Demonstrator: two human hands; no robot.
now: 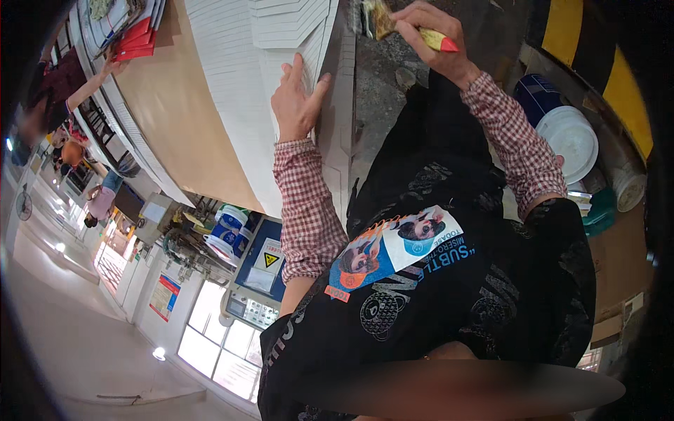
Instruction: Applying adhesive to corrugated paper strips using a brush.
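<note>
My right hand [439, 43] grips a paintbrush [437, 39] with a yellow, red-tipped handle. Its bristles [368, 19] point left at the top edge, over the dark floor and apart from the paper. On a fanned layer of white sheets [232, 77] rests my left hand [298, 99], fingers spread and nothing held in them. The sheets overlap in many thin, staggered edges, and those at the top have angled cut corners [291, 28]. Checked sleeve covers wrap both my forearms.
A brown board surface [165, 91] lies left of the sheets. Beyond it, a co-worker's hand [111, 68] touches red folded pieces [137, 41]. White-lidded bucket [569, 144] and blue bucket [537, 95] stand at right, beside a yellow-black striped edge [625, 91]. A blue control cabinet [256, 263] stands lower left.
</note>
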